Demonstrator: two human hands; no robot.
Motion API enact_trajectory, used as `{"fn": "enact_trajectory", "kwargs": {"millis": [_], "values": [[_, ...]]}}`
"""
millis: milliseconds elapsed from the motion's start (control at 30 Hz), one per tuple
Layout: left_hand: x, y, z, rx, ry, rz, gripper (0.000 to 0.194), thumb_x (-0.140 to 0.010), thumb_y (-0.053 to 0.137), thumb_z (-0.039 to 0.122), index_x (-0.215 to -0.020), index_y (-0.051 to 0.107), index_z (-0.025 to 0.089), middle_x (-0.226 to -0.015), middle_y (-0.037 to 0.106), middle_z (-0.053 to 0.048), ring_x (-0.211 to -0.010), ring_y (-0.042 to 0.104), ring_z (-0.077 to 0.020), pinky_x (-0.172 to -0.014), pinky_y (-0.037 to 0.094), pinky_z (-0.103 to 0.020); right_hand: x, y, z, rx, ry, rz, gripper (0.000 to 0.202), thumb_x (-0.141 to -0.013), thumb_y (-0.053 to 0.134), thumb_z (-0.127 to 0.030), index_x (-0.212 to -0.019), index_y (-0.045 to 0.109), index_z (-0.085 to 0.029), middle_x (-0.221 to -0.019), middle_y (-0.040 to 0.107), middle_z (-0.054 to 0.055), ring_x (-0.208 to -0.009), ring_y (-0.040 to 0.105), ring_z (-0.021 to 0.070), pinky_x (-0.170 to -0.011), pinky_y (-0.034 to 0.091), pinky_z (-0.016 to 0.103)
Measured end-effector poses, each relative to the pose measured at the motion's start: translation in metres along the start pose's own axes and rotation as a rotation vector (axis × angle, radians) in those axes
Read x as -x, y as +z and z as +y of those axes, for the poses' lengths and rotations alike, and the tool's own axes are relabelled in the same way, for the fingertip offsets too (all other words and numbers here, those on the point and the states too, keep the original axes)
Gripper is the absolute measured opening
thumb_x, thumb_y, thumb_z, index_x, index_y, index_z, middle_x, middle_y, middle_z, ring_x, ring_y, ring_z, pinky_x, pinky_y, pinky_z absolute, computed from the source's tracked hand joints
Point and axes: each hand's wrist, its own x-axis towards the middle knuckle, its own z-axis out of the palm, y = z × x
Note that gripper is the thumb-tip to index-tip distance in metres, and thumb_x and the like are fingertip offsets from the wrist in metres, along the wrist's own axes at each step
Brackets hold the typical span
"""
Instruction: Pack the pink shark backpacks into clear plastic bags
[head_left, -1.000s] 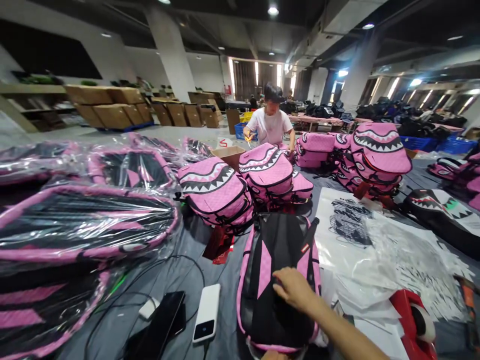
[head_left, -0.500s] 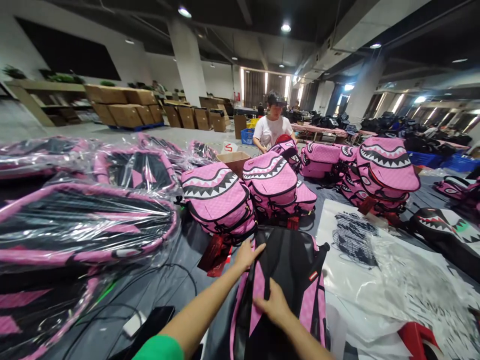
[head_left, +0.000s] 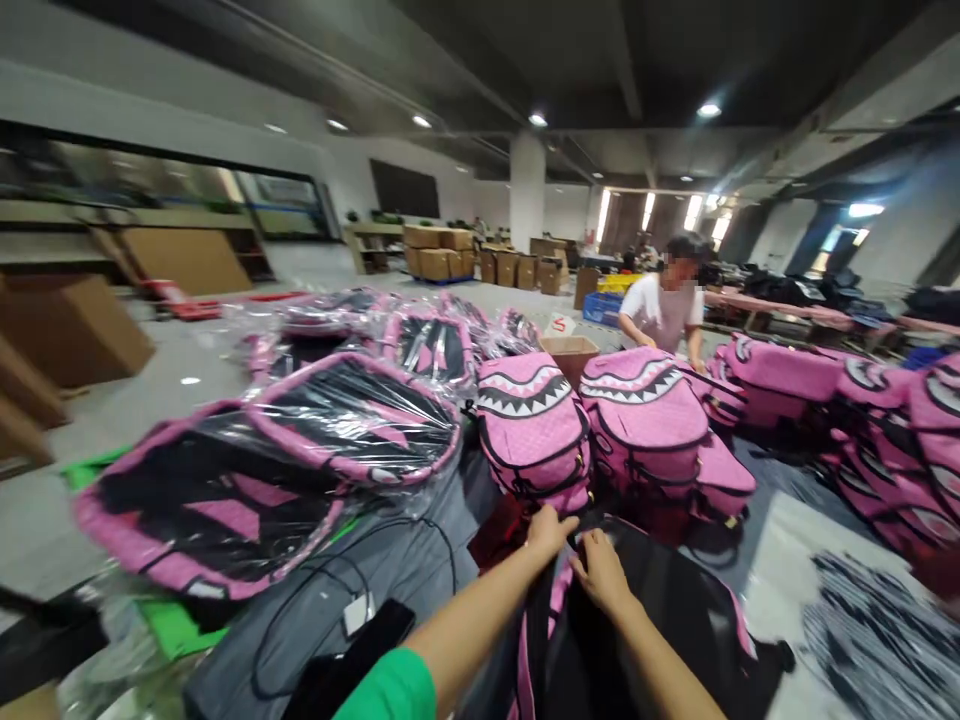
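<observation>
A black and pink backpack [head_left: 652, 610] lies in front of me with its black back panel facing up. At its upper left edge my left hand [head_left: 549, 532] is closed on the edge, fingers bent. Right beside it, my right hand [head_left: 602, 572] grips the same corner with curled fingers; exactly which part is pinched is hidden. Just beyond my hands stands a pink backpack with a shark-mouth print [head_left: 529, 430]. Another pink shark-print backpack [head_left: 645, 420] is to its right. A dark red tag [head_left: 499, 530] lies near my left hand.
Plastic-wrapped backpacks [head_left: 360, 420] are heaped on the left. A black cable [head_left: 442, 530], a white plug [head_left: 358, 612] and a dark flat object [head_left: 375, 640] lie nearer. A printed plastic bag [head_left: 787, 540] lies right. Across the table, a person in a white shirt [head_left: 660, 310] handles backpacks.
The view has swung left. My right hand has moved from the middle of the back panel up to the corner beside my left hand. The person opposite has bent lower.
</observation>
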Motion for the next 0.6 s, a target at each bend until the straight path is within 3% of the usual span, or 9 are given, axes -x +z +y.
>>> {"fn": "enact_trajectory", "kwargs": {"millis": [100, 200, 333, 467, 600], "values": [[0.004, 0.006, 0.009, -0.044, 0.038, 0.003, 0.030, -0.095, 0.060, 0.027, -0.118, 0.065, 0.007, -0.117, 0.071, -0.020, -0.113, 0.067, -0.0270, -0.095, 0.051, -0.035, -0.023, 0.040, 0.020, -0.132, -0.109, 0.126, 0.022, -0.089, 0.052, -0.034, -0.099, 0.066, -0.021, -0.097, 0.067, 0.010, -0.093, 0.065, 0.0271, -0.082, 0.055, 0.039], [0.003, 0.007, 0.007, -0.064, 0.039, -0.004, 0.032, -0.097, 0.055, 0.029, -0.120, 0.066, 0.009, -0.122, 0.070, -0.021, -0.118, 0.065, -0.0289, -0.098, 0.049, -0.036, -0.020, 0.063, 0.025, -0.277, -0.159, 0.183, 0.037, -0.096, 0.042, -0.049, -0.090, 0.068, -0.023, -0.087, 0.068, 0.010, -0.084, 0.066, 0.0267, -0.076, 0.056, 0.038], [-0.009, -0.002, -0.013, -0.037, -0.087, -0.037, 0.028, -0.098, 0.057, 0.037, -0.106, 0.070, 0.014, -0.113, 0.073, -0.012, -0.111, 0.068, -0.0242, -0.097, 0.052, -0.040, -0.004, 0.061, 0.019, -0.344, -0.180, 0.115, 0.060, -0.097, 0.033, -0.066, -0.065, 0.062, -0.025, -0.070, 0.063, 0.008, -0.070, 0.061, 0.0254, -0.070, 0.056, 0.040], [-0.022, -0.016, -0.046, 0.025, -0.250, 0.000, 0.030, -0.097, 0.059, 0.042, -0.110, 0.067, 0.016, -0.113, 0.070, -0.008, -0.108, 0.067, -0.0219, -0.096, 0.054, -0.043, 0.004, 0.061, 0.025, -0.370, -0.293, 0.034, 0.058, -0.097, 0.033, -0.065, -0.075, 0.070, -0.026, -0.082, 0.070, 0.010, -0.092, 0.066, 0.0291, -0.084, 0.058, 0.043], [-0.022, -0.021, -0.072, 0.114, -0.333, 0.056, 0.030, -0.096, 0.062, 0.041, -0.110, 0.066, 0.015, -0.113, 0.069, -0.008, -0.106, 0.067, -0.0220, -0.094, 0.055, -0.043, 0.000, 0.076, 0.040, -0.338, -0.390, -0.044, 0.050, -0.097, 0.040, -0.061, -0.076, 0.073, -0.029, -0.082, 0.072, 0.010, -0.102, 0.069, 0.0303, -0.089, 0.059, 0.041]]}}
